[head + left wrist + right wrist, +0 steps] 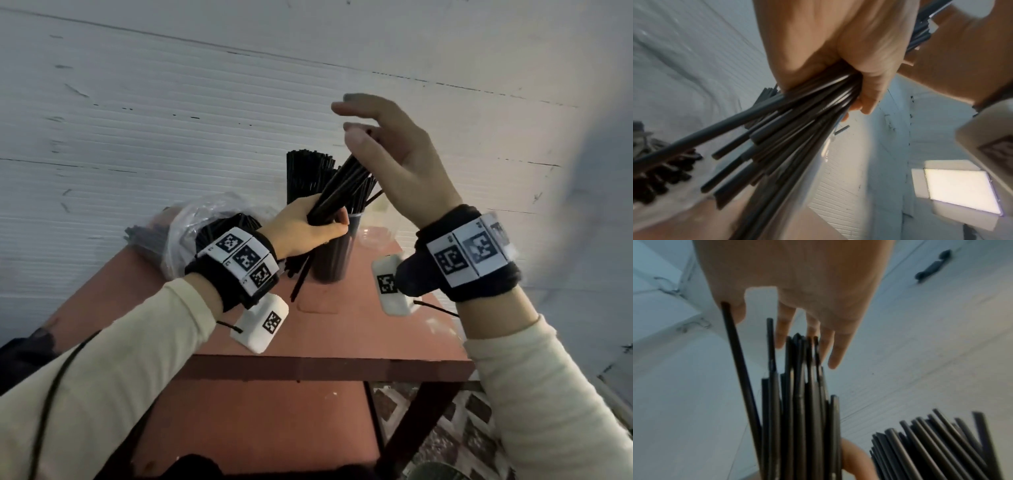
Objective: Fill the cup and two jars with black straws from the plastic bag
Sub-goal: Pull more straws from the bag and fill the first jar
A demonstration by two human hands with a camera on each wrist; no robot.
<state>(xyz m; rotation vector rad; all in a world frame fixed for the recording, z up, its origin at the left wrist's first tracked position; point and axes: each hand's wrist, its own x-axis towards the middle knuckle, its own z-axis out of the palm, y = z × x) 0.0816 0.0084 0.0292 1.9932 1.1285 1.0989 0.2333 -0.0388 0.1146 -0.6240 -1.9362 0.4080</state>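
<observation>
My left hand (305, 229) grips a bundle of black straws (346, 185) tilted up to the right, above a dark cup (334, 260) on the table. The cup holds several upright straws (305, 174). My right hand (380, 137) hovers at the bundle's top ends with fingers straight; the thumb touches one straw tip. The right wrist view shows those fingers (834, 350) just over the bundle's tips (801, 386), with the cup's straws (931, 444) at lower right. In the left wrist view the left hand (849, 56) is closed around the bundle (789, 129). The plastic bag (191, 222) with more straws lies at the left.
The red-brown table (342, 335) stands against a white ribbed wall (171, 120). Clear plastic containers (376, 236) sit behind the cup on the right, partly hidden by my right arm. The table's front edge is near my forearms; patterned floor (445, 428) shows below.
</observation>
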